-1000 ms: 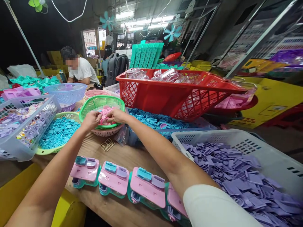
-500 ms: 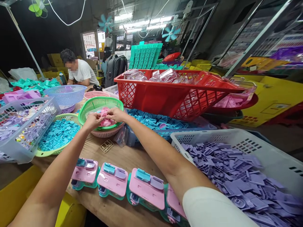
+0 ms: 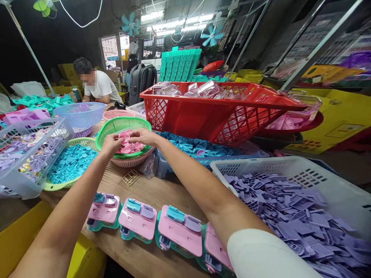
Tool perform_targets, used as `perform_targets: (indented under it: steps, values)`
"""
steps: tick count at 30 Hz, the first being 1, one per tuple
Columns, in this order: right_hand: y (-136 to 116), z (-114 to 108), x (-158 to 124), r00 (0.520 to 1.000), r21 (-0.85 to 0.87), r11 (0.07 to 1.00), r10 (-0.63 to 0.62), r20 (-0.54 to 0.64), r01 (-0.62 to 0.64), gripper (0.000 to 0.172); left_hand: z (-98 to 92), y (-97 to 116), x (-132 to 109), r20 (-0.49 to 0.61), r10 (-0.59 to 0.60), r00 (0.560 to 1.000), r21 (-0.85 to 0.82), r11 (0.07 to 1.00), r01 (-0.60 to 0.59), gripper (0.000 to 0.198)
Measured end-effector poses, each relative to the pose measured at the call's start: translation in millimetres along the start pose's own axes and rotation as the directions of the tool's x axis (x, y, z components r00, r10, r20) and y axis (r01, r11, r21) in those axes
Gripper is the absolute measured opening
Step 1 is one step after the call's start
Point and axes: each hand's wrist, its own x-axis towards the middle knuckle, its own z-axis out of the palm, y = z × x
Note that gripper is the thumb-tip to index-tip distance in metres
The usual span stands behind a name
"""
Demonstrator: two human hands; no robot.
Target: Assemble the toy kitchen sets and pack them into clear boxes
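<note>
Pink-topped toys [image 3: 137, 218] are standing in a row on the surface [image 3: 158, 190]. Farther in, the left hand [image 3: 112, 144] is keeping a narrow grip at a round pink piece [image 3: 124, 134], over pink pieces [image 3: 131, 148] lying in the green basket [image 3: 114, 125]. The right hand [image 3: 144, 136] is bending close beside; what its grip is holding, I cannot tell. Beyond, a person [image 3: 101, 85] is leaning forward.
</note>
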Motion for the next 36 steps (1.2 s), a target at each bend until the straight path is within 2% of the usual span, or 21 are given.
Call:
perform_targets:
  steps: [3, 6, 8, 11, 13, 17, 20, 24, 26, 27, 28, 29, 31, 32, 36]
  values:
    - [-1, 3, 4, 0.996, -0.001, 1.000, 0.009, -0.091, -0.009, 0.024, 1.5, 3, -7, 0.011, -0.044, 0.999, -0.096, 0.994, 0.045, 0.012]
    - [-5, 6, 11, 0.991, -0.047, 0.998, -0.054, -0.126, 0.049, 0.019, -0.2, 8, -16, 0.072, -0.124, 0.990, -0.271, 0.953, 0.139, 0.019]
    - [-9, 9, 15, 0.988, -0.075, 0.992, -0.108, -0.113, 0.100, 0.015, -2.5, 13, -24, 0.121, -0.157, 0.980, -0.409, 0.892, 0.193, 0.019]
    - [-17, 15, 18, 0.981, -0.063, 0.983, -0.177, -0.083, 0.172, 0.008, -6.3, 19, -40, 0.207, -0.140, 0.968, -0.613, 0.753, 0.240, 0.010]
    - [-23, 20, 16, 0.978, -0.027, 0.979, -0.205, -0.046, 0.204, 0.007, -8.0, 22, -52, 0.234, -0.125, 0.964, -0.704, 0.663, 0.256, 0.020]
    - [-30, 29, 6, 0.979, 0.051, 0.978, -0.202, 0.035, 0.200, 0.012, -6.4, 27, -74, 0.183, -0.163, 0.969, -0.804, 0.543, 0.243, 0.049]
    - [-32, 34, -3, 0.979, 0.053, 0.978, -0.202, 0.017, 0.201, 0.014, -1.3, 29, -87, 0.163, -0.193, 0.968, -0.838, 0.490, 0.239, 0.057]
    - [-37, 34, -11, 0.971, -0.074, 0.969, -0.232, 0.059, 0.236, 0.020, 5.2, 31, -96, 0.151, -0.214, 0.965, -0.849, 0.472, 0.238, 0.050]
    - [-40, 31, -13, 0.970, -0.244, 0.939, -0.231, 0.073, 0.242, 0.026, 6.0, 29, -97, 0.146, -0.233, 0.961, -0.851, 0.467, 0.242, 0.037]
    - [-42, 29, -13, 0.976, -0.398, 0.892, -0.207, 0.064, 0.215, 0.028, 5.6, 27, -98, 0.133, -0.249, 0.959, -0.854, 0.462, 0.238, 0.030]
    - [-42, 27, -14, 0.985, -0.574, 0.803, -0.167, 0.046, 0.163, 0.030, 4.9, 24, -97, 0.113, -0.267, 0.957, -0.861, 0.455, 0.228, 0.024]
    - [-42, 26, -14, 0.993, -0.731, 0.676, -0.116, 0.023, 0.096, 0.030, 4.1, 21, -97, 0.082, -0.290, 0.954, -0.870, 0.447, 0.211, 0.021]
    - [-39, 25, -13, 1.000, -0.909, 0.416, -0.010, -0.009, -0.003, 0.030, 3.5, 14, -96, 0.005, -0.343, 0.939, -0.888, 0.430, 0.161, 0.019]
    - [-36, 25, -11, 0.999, -0.941, 0.337, 0.031, -0.010, -0.020, 0.031, 4.1, 10, -96, -0.026, -0.364, 0.931, -0.895, 0.423, 0.141, 0.020]
    - [-21, 34, -2, 0.994, -0.971, 0.239, 0.106, 0.000, -0.026, 0.031, 13.8, 0, -96, -0.027, -0.385, 0.923, -0.894, 0.423, 0.150, 0.022]
